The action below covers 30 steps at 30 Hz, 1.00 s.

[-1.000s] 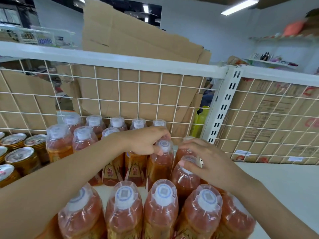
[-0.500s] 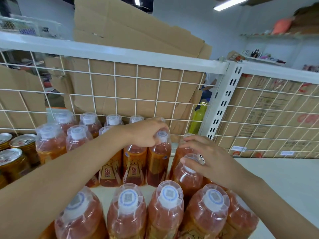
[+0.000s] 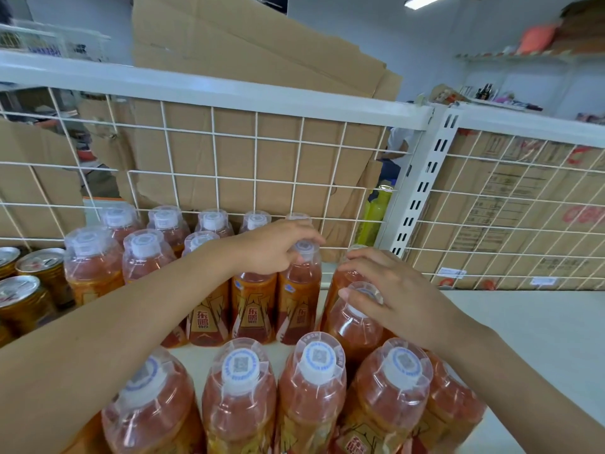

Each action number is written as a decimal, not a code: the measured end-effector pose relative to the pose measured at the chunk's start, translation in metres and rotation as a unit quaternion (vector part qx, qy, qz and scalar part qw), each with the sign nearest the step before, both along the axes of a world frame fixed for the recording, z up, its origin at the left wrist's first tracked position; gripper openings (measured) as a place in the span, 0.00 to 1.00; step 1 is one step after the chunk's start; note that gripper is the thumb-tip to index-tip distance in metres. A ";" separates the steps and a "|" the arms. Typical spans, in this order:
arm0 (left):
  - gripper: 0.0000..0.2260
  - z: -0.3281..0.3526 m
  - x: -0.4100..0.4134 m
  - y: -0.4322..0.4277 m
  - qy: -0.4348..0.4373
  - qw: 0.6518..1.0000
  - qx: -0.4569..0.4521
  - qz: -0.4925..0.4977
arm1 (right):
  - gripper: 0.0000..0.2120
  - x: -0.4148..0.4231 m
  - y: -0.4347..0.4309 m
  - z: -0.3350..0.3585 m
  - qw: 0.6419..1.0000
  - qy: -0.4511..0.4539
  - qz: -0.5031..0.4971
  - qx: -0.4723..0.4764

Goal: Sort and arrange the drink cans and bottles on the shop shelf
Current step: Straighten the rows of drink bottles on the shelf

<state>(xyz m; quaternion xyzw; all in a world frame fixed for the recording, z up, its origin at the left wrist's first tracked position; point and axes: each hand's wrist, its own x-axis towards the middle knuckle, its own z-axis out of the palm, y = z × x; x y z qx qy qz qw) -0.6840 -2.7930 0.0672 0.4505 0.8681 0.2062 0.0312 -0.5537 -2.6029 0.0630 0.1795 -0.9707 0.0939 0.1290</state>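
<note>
Step, I judge: closing up a bottle row on the shelf (image 3: 530,326). My left hand (image 3: 276,249) grips the cap of the end bottle (image 3: 299,299); right hand (image 3: 397,291) lies over two loose bottles (image 3: 355,327) just beside, grip unclear. Next: slide those flush, kept upright

bottles (image 3: 163,221) stand in rows on the shelf (image 3: 540,322), the rear row against the wire grid (image 3: 212,165). cans (image 3: 39,267) sit left of them. nearer bottles (image 3: 311,388) form a row in front. cardboard (image 3: 245,44) stands behind the grid; a post (image 3: 422,181) rises right of the bottles.
</note>
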 end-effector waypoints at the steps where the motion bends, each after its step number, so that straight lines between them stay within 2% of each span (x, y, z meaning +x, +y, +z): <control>1: 0.19 0.000 0.000 -0.001 -0.009 1.000 0.004 -0.004 | 0.41 0.000 0.000 0.000 1.000 0.000 0.000 0.001; 4: 0.19 0.002 0.001 -0.001 -0.007 1.000 0.018 -0.005 | 0.41 0.000 -0.001 -0.001 1.000 0.004 0.001 0.001; 8: 0.25 -0.001 0.002 0.002 0.031 0.999 0.029 0.028 | 0.41 0.000 -0.001 -0.001 1.000 0.005 -0.002 0.003; 12: 0.23 -0.006 -0.001 0.004 0.038 0.998 0.013 0.049 | 0.40 0.001 -0.001 0.000 1.000 0.000 -0.002 0.005; 19: 0.22 -0.008 -0.002 0.006 0.045 0.998 -0.002 0.053 | 0.32 0.002 -0.002 0.000 1.000 0.003 -0.002 0.013; 27: 0.23 -0.008 -0.002 0.007 0.058 0.997 -0.009 0.049 | 0.34 0.002 -0.001 0.000 1.000 0.000 0.003 0.004; 30: 0.23 -0.008 -0.002 0.006 0.050 0.998 -0.015 0.041 | 0.32 0.003 -0.001 0.000 1.000 -0.002 0.000 0.004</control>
